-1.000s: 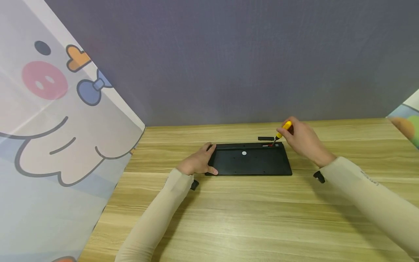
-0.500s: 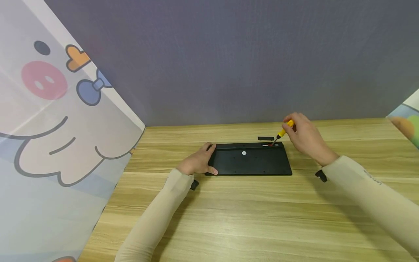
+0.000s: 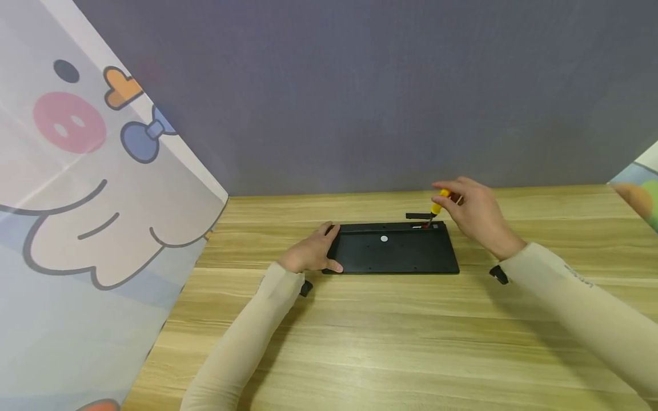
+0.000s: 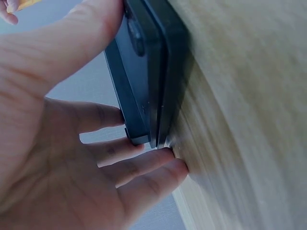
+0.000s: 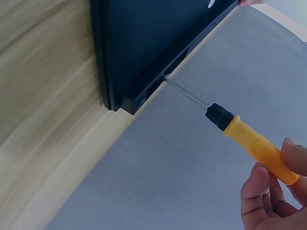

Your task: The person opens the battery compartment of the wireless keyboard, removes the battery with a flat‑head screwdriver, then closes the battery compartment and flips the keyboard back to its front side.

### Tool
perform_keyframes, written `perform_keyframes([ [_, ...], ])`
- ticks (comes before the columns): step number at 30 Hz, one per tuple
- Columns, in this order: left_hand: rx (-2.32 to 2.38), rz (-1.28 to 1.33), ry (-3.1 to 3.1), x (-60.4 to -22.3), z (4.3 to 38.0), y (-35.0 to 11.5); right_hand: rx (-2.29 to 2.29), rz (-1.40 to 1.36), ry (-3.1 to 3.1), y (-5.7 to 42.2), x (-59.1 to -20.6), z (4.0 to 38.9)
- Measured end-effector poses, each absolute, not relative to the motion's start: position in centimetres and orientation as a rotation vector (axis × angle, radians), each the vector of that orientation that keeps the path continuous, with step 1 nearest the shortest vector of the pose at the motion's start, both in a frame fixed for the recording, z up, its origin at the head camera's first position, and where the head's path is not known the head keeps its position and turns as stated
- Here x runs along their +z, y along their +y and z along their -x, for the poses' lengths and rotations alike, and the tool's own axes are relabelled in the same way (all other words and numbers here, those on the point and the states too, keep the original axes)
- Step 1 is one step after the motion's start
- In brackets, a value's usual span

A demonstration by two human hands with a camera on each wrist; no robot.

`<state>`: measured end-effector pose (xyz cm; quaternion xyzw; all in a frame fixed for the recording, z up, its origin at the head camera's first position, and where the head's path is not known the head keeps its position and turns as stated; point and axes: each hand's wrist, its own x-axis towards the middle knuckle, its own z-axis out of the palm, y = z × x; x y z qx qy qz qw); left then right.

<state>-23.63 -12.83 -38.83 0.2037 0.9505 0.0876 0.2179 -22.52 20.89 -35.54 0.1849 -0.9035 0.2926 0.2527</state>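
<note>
A black keyboard (image 3: 393, 254) lies underside up, a round white sticker near its middle. My left hand (image 3: 312, 252) holds its left end, thumb at the near edge and fingers at the far edge; in the left wrist view, the fingers (image 4: 144, 179) reach past its corner to the tabletop. My right hand (image 3: 478, 214) pinches the yellow handle of a screwdriver (image 5: 254, 143) between thumb and fingers. The screwdriver slants down, its tip in the uncovered slot at the far right, where something red and white (image 3: 424, 226) shows. What the tip touches is too small to tell.
A small black cover strip (image 3: 417, 216) lies just behind the keyboard, partly behind the screwdriver. The wooden tabletop (image 3: 370, 337) ends at a grey upright panel (image 3: 360, 114). A cartoon-printed wall (image 3: 118, 228) borders the left side.
My right hand first tilts the screwdriver handle up and right, then brings it back left and more upright, its tip staying in the slot. The left hand and keyboard stay put.
</note>
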Motion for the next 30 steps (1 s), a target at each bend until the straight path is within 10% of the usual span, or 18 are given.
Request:
perform_keyframes([
  [30, 0.252, -0.55, 2.638, -39.0, 23.6, -12.8, 0.877, -0.393, -2.501, 21.8, -36.0, 23.0],
])
